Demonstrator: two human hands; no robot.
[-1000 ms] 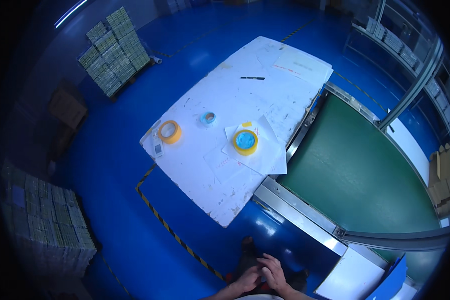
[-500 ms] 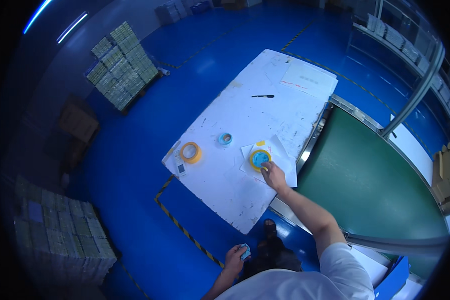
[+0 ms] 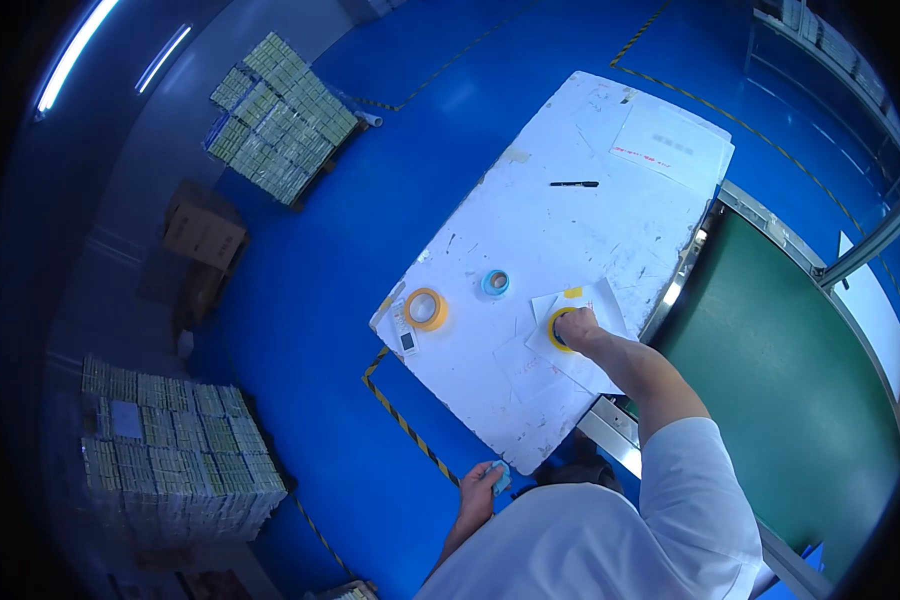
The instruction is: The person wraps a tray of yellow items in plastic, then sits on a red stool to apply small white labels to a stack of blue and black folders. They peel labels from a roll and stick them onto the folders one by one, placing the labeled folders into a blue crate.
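Note:
My left hand (image 3: 478,486) is low by the table's near corner, its fingers closed on a small light-blue piece (image 3: 500,477) of a kind I cannot make out. Stretched out over the white table, my right hand (image 3: 578,327) reaches down into a yellow tape roll (image 3: 558,338) lying flat on white paper sheets (image 3: 610,300). Its fingers look bunched together inside the ring; their tips and whatever they touch are hidden. Left of it on the table are a light-blue tape roll (image 3: 495,282) and an orange tape roll (image 3: 426,309).
A small white device (image 3: 407,341) lies by the orange roll. Farther off are a black marker (image 3: 574,184) and more paper (image 3: 670,145). A green conveyor belt (image 3: 770,380) borders the table's right side. Stacked goods (image 3: 282,120) and a carton (image 3: 205,225) stand left on the blue floor.
My right hand has moved from the yellow roll's near edge into its middle, covering the light-blue contents seen before. My left hand still holds its piece. The whole view has shifted.

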